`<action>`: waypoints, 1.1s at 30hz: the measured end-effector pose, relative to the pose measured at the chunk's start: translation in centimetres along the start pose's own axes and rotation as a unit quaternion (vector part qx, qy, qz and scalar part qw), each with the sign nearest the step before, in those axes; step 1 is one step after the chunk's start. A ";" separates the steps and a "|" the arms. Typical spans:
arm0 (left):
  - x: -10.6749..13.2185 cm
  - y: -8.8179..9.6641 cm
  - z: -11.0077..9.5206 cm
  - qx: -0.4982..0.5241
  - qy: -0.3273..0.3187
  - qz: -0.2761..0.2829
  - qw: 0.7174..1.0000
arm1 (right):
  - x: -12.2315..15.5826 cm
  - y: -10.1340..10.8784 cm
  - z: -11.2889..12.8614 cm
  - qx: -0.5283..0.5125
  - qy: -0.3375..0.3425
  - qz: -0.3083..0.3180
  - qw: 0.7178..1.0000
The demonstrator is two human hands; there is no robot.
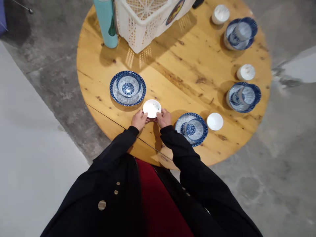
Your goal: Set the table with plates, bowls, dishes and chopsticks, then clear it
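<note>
A small white cup (151,108) is held near the table's front edge, its mouth facing up toward me. My left hand (139,119) grips its near left rim, and my right hand (163,118) pinches the near right rim. Just beyond my left hand lies a blue-and-white plate (113,92) with a matching bowl (127,86) on it. To the right of my right hand is another blue-rimmed plate (190,116), carrying a bowl (195,129) set off-centre. Beside that plate stands a second white cup (215,121).
Along the right side of the round wooden table (172,69) are two stacks of bowls on plates (243,97) (240,33), with white cups (246,72) (220,14) nearby. A white plastic basket (138,36) and a teal bottle (107,24) stand at the far left.
</note>
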State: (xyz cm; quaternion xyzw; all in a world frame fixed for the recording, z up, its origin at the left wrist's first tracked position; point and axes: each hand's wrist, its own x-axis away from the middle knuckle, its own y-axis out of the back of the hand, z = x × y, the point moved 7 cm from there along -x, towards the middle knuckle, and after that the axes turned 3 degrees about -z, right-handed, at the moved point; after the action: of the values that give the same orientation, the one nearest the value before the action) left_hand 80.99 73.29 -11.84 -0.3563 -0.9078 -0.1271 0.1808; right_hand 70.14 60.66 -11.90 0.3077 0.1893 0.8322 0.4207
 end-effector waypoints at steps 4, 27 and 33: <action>-0.2 0.1 0.7 0.005 0.001 -0.004 1.000 | 0.0 -0.1 -0.1 -0.003 0.004 0.003 1.000; -0.7 0.0 1.4 0.008 0.002 0.017 1.000 | 0.9 -0.4 0.6 -0.083 -0.041 -0.006 0.996; -0.2 0.1 0.6 0.002 0.008 0.015 1.000 | 2.4 0.0 0.8 -0.150 -0.079 -0.014 0.985</action>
State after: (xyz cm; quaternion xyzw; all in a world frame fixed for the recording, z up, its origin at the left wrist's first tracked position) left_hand 81.02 73.47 -12.49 -0.3683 -0.9014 -0.1251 0.1904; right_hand 69.57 62.69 -10.49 0.3035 0.0327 0.8183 0.4870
